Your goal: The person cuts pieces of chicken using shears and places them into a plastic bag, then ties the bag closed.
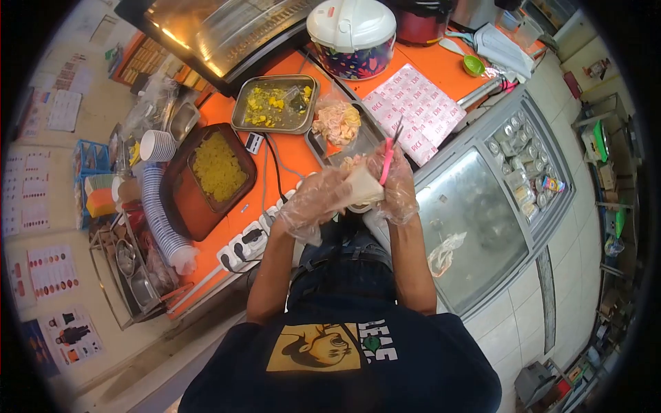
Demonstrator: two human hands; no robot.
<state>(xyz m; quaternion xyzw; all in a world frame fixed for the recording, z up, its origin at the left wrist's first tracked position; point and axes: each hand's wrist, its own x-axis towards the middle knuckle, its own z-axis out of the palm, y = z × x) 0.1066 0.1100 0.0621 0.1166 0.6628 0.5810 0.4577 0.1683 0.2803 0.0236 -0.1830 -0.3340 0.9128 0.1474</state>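
Both of my hands wear clear plastic gloves. My left hand is closed around one side of a pale, whitish piece, whose kind I cannot make out. My right hand grips pink-handled scissors, their dark blades pointing up and away from me. Its fingers also meet the far side of the pale piece. Just beyond the hands lies a metal tray, partly hidden by them. A heap of pale pinkish pieces that look like raw meat sits in clear plastic at its left side.
On the orange table stand a metal tray with yellow bits, a dark pan of yellow-green food, a white-lidded pot and printed paper. Power strips line the near edge. A glass-topped freezer borders the right.
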